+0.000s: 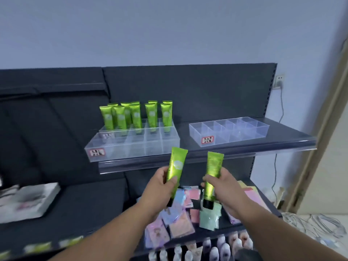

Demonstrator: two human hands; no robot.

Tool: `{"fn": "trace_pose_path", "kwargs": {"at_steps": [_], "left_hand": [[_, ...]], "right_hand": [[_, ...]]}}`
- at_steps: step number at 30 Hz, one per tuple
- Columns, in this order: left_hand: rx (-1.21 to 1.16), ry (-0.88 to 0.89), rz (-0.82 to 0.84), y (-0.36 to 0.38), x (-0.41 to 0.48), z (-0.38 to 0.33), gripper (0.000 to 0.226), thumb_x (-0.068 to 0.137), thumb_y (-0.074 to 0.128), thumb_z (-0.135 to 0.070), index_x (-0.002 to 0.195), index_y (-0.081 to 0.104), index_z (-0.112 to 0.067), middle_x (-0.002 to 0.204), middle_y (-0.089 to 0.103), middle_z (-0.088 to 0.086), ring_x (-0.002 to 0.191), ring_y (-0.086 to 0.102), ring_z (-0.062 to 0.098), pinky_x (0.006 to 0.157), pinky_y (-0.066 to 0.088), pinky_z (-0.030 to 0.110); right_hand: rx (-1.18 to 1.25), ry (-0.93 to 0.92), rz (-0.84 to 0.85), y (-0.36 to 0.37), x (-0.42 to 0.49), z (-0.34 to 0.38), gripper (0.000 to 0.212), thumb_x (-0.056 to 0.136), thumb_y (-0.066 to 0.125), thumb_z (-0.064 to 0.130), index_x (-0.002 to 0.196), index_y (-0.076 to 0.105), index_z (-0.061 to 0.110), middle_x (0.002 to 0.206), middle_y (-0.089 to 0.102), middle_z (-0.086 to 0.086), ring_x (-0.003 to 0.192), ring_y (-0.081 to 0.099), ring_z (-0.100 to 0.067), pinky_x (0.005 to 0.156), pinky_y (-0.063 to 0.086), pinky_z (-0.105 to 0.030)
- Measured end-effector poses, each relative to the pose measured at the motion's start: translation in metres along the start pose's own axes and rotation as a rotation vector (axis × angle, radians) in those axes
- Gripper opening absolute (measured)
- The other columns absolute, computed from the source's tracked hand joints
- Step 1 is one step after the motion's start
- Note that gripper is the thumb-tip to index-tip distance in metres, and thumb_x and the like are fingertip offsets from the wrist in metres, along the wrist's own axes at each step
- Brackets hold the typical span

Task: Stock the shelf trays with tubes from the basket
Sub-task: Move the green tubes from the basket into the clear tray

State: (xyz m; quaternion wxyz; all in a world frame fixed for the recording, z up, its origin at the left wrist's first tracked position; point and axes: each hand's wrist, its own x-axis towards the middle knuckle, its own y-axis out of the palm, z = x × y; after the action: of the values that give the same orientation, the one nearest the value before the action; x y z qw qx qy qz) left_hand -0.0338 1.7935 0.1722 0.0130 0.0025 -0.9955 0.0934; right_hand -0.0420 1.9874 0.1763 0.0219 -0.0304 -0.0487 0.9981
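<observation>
Left hand (pixel 162 182) is wrapped around the lower half of a glossy lime-green tube (pixel 177 166), thumb across the front, holding it nearly upright with the flat crimped end up and the black cap down. A pale round emblem and a line of lettering show on its face. Beside it, well apart, the right hand (pixel 224 183) grips a second green tube (pixel 213 170) the same way up, its side covered in small print too blurred to read.

Both tubes are held in the air just in front of and below the front lip of a dark metal shelf (pixel 282 136). On that shelf, up and to the left of the hands, sits a clear divided tray (pixel 131 147) with a red price label. A cluster of matching green tubes (pixel 135 115) stands cap-down in its rear rows, while the front row of cells nearest the hands is open. To the right, separated by a strip of bare shelf, lies a second clear tray (pixel 228 129), its cells open from above.

Under the hands, a lower shelf carries a loose heap of pastel sachets (pixel 177 223), and below that a row of pale bottles (pixel 216 249). The shelf unit's right post stands near a wall with a socket (pixel 280 80) and a hanging cable
</observation>
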Motion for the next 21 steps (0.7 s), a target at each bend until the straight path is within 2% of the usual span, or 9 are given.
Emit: {"fn": "trace_pose_path", "kwargs": {"at_steps": [2,4,7,11,14,16,17,19,21], "left_hand": [[-0.011,0.029,-0.045,-0.038,-0.006,-0.006,0.027,0.096,0.053,-0.02,0.122,0.052,-0.026,0.106,0.066,-0.001,0.097,0.066,0.022,0.087,0.051,0.042],[-0.022,0.071,-0.097,-0.073,-0.012,-0.014,0.031,0.097,0.052,-0.021,0.127,0.049,-0.029,0.11,0.064,-0.005,0.099,0.065,0.016,0.084,0.052,0.035],[-0.042,0.11,-0.171,-0.119,-0.018,-0.025,0.035,0.097,0.052,-0.025,0.13,0.046,-0.037,0.114,0.063,-0.007,0.102,0.062,0.013,0.074,0.049,0.027],[-0.087,0.152,-0.232,-0.163,-0.019,-0.038,0.043,0.098,0.051,-0.024,0.134,0.041,-0.044,0.122,0.06,-0.011,0.108,0.058,0.011,0.083,0.048,0.029],[-0.103,0.17,-0.266,-0.186,-0.014,-0.043,0.046,0.098,0.051,-0.024,0.138,0.038,-0.042,0.121,0.06,-0.01,0.109,0.059,0.011,0.085,0.049,0.029],[-0.114,0.175,-0.281,-0.198,-0.007,-0.047,0.045,0.097,0.052,-0.025,0.138,0.04,-0.041,0.117,0.063,-0.007,0.106,0.061,0.013,0.086,0.051,0.032],[-0.12,0.18,-0.29,-0.202,-0.004,-0.05,0.043,0.097,0.052,-0.024,0.136,0.042,-0.04,0.114,0.064,-0.006,0.103,0.063,0.013,0.085,0.052,0.033],[-0.136,0.193,-0.314,-0.211,0.008,-0.056,0.037,0.097,0.052,-0.02,0.129,0.046,-0.038,0.108,0.066,-0.004,0.094,0.066,0.015,0.079,0.055,0.034],[-0.156,0.2,-0.345,-0.219,0.023,-0.061,0.036,0.097,0.053,-0.018,0.128,0.047,-0.034,0.108,0.067,-0.002,0.092,0.067,0.017,0.075,0.055,0.034]], "right_hand": [[0.073,-0.005,0.004,0.033,-0.009,0.019,0.014,0.093,0.054,0.005,0.102,0.053,0.016,0.088,0.06,-0.01,0.071,0.064,-0.02,0.062,0.051,-0.032],[0.103,-0.03,0.038,0.062,-0.017,0.037,0.02,0.097,0.05,0.009,0.105,0.053,0.027,0.086,0.06,-0.01,0.065,0.057,-0.019,0.056,0.05,-0.03],[0.052,-0.092,0.098,0.103,-0.026,0.06,0.017,0.102,0.041,0.03,0.112,0.053,0.036,0.083,0.058,-0.008,0.059,0.052,-0.017,0.053,0.047,-0.03],[-0.005,-0.085,0.141,0.145,-0.021,0.087,0.038,0.101,0.027,0.049,0.128,0.048,0.03,0.089,0.055,-0.007,0.065,0.049,-0.018,0.06,0.047,-0.03],[-0.035,-0.114,0.231,0.165,-0.007,0.101,0.04,0.102,0.029,0.045,0.142,0.033,0.047,0.113,0.055,0.003,0.084,0.056,-0.015,0.085,0.049,-0.034],[-0.06,-0.156,0.272,0.174,0.003,0.111,0.045,0.103,0.038,0.035,0.144,0.03,0.048,0.143,0.043,0.007,0.119,0.05,-0.016,0.109,0.035,-0.039],[-0.071,-0.177,0.276,0.178,0.007,0.115,0.049,0.102,0.043,0.029,0.146,0.029,0.045,0.152,0.034,0.004,0.133,0.04,-0.017,0.113,0.028,-0.039],[-0.061,-0.219,0.264,0.185,0.018,0.125,0.057,0.1,0.05,0.02,0.149,0.027,0.039,0.157,0.024,-0.006,0.144,0.025,-0.018,0.113,0.025,-0.038],[-0.032,-0.255,0.237,0.192,0.03,0.138,0.062,0.097,0.055,0.018,0.149,0.026,0.038,0.155,0.027,-0.015,0.143,0.027,-0.019,0.11,0.028,-0.037]]}}
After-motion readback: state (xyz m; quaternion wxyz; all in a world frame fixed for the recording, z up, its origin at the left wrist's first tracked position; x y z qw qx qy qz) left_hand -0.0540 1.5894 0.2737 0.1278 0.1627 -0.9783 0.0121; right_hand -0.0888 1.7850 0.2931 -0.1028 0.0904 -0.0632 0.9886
